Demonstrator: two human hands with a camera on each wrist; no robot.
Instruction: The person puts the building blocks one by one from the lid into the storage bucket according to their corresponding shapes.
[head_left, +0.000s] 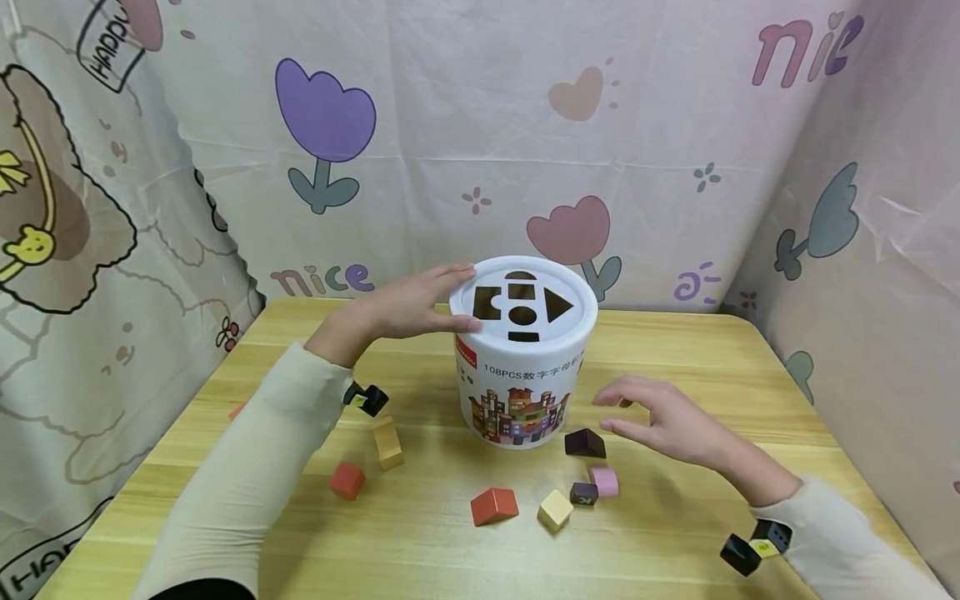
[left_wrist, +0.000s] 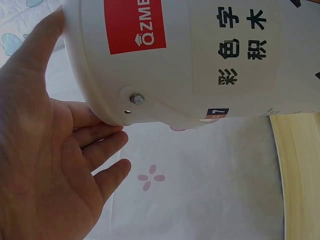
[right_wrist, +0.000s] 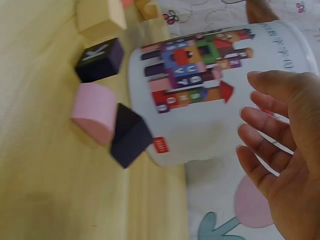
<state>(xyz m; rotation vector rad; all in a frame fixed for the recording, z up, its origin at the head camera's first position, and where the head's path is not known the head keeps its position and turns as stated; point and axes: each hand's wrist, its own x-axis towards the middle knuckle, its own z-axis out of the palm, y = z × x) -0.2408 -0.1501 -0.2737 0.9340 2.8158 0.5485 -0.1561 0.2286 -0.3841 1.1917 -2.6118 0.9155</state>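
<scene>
A white bucket (head_left: 517, 375) stands upright on the table, its lid (head_left: 551, 329) cut with several shaped holes. My left hand (head_left: 405, 307) rests against the lid's left rim, thumb at the front and fingers toward the back; the left wrist view shows the fingers loosely extended along the rim. To the right of the bucket my right hand (head_left: 663, 421) hovers with relaxed fingers, holding nothing. Nearest below it lie a black triangular block (head_left: 585, 443), a pink rounded block (head_left: 603, 481) and a black cube (head_left: 583, 493) marked with a letter in the right wrist view.
Nearer the front lie a pale yellow block (head_left: 555, 512) and a red block (head_left: 494, 507). Left of the bucket are a red cube (head_left: 347, 482) and a yellow-orange block (head_left: 387, 443). A printed curtain (head_left: 465, 108) hangs behind the wooden table (head_left: 420, 558).
</scene>
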